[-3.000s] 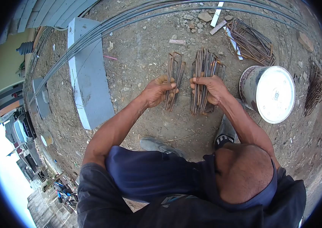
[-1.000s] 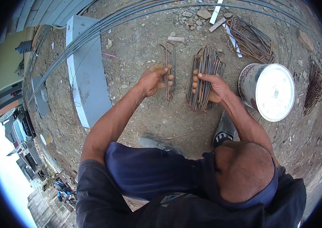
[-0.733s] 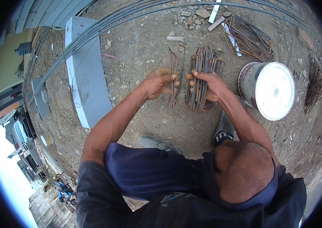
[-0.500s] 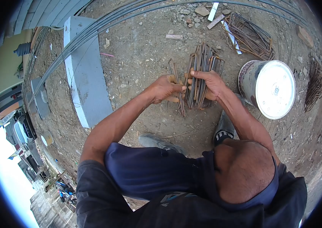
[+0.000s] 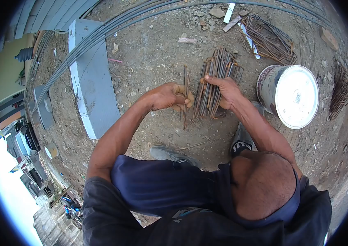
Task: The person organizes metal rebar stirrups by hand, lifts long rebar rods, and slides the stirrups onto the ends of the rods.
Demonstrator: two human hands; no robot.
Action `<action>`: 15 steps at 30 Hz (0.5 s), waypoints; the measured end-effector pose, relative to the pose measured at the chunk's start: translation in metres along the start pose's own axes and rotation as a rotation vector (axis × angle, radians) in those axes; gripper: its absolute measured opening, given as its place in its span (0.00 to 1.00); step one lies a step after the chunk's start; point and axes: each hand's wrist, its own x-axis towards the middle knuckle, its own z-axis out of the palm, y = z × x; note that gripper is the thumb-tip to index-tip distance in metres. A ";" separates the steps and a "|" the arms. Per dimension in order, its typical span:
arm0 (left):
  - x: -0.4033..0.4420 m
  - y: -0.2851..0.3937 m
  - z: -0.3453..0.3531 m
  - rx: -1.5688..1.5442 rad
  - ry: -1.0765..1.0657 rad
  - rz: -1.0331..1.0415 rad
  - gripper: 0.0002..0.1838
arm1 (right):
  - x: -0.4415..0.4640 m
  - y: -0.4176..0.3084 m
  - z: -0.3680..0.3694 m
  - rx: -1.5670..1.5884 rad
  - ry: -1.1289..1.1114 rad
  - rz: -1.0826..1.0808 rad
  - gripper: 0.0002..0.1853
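My left hand (image 5: 170,97) is closed round a few thin rusty bent rods (image 5: 186,112), held upright in the view and seen nearly edge-on. Just right of it, my right hand (image 5: 226,91) grips a thick bundle of rusty bent rods (image 5: 216,67), its thumb lying across the front. A narrow gap separates the two groups of rods. Some fingers of my right hand are hidden behind the bundle. Both hands are over bare dirt ground (image 5: 149,61), in front of my knees.
A bucket with a white round top (image 5: 298,97) stands right of my right hand. More bent rods lie in a pile (image 5: 270,39) at the upper right and another (image 5: 339,94) at far right. A grey board (image 5: 94,78) lies left, with long bars (image 5: 135,18) crossing it.
My left hand has drawn back leftward from the bundle with its rods, which are turned more edge-on. The bundle in my right hand has tilted and spread slightly at its left side.
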 end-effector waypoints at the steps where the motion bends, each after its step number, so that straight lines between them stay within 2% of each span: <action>1: -0.005 0.001 -0.001 0.071 -0.060 0.011 0.14 | 0.001 0.002 -0.001 0.014 0.003 -0.002 0.14; 4: -0.015 -0.008 -0.011 0.079 -0.091 0.006 0.11 | 0.006 0.006 -0.006 0.037 -0.010 -0.002 0.13; 7: -0.012 -0.033 -0.024 -0.389 0.016 0.002 0.09 | 0.006 0.004 -0.009 0.015 -0.023 0.011 0.12; 10: 0.004 -0.044 -0.020 -0.344 0.253 0.147 0.09 | -0.001 -0.002 -0.008 0.021 -0.029 0.029 0.12; 13: 0.020 -0.041 -0.004 -0.276 0.426 0.274 0.14 | -0.002 -0.006 -0.014 0.002 -0.046 0.048 0.11; 15: 0.022 -0.026 0.004 -0.115 0.540 0.277 0.16 | -0.003 -0.006 -0.019 -0.024 -0.055 0.070 0.12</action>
